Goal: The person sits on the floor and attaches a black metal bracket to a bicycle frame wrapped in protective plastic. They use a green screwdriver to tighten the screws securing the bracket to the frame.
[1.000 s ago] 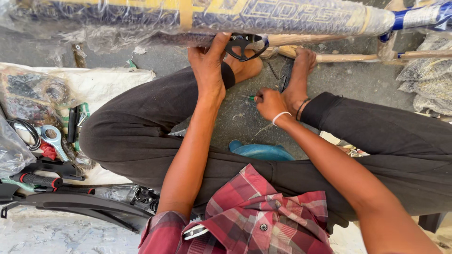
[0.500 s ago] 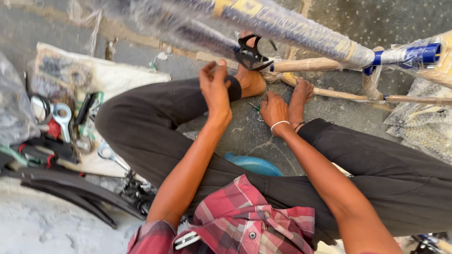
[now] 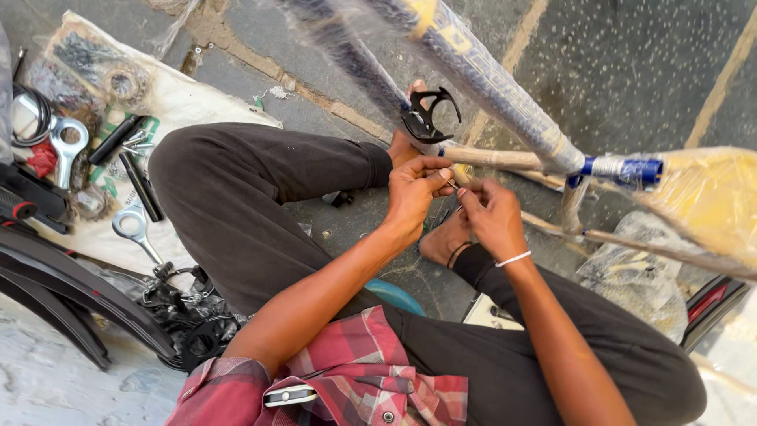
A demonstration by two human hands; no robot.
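At the centre of the frame we see both hands meeting over a small part, too tiny for us to identify, just below the black bracket clamped on the plastic-wrapped bicycle frame. The left hand has its fingers curled closed, pinching the part; the right hand pinches it from the other side, fingers bent inward. Beneath them lies a grey concrete floor, speckled and crossed by pale joint lines. At the left of the frame a white sack is spread on the floor, bearing spanners and other tools. A black mudguard curves across the lower left.
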